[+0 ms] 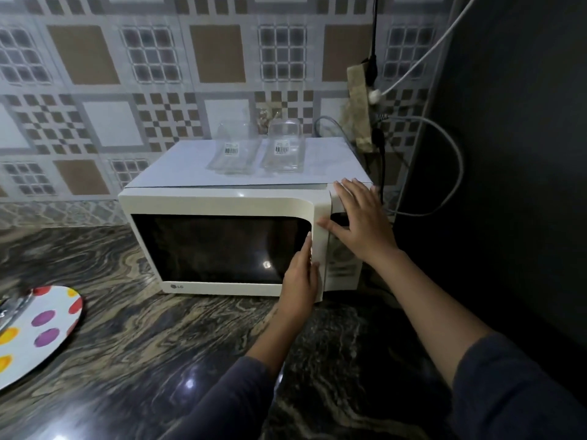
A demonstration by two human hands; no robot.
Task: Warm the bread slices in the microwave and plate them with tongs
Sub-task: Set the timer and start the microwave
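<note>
A white microwave [219, 201] stands on the dark marble counter, its dark-windowed door closed or nearly closed. My left hand [300, 279] lies with straight fingers against the door's right edge, low down. My right hand [359, 220] rests flat with spread fingers over the control panel and the top right corner. At the far left edge sits a white plate with coloured dots [47, 328], and something shiny and metallic [9, 309] lies on it, mostly cut off. No bread is visible; the dark window hides the inside.
Two clear plastic containers [233, 150] [284, 147] with barcode labels sit on the microwave's top. Cables and a wall socket [371, 77] hang at the right, beside a dark wall or panel [508, 154]. The marble counter [143, 360] stretches in front.
</note>
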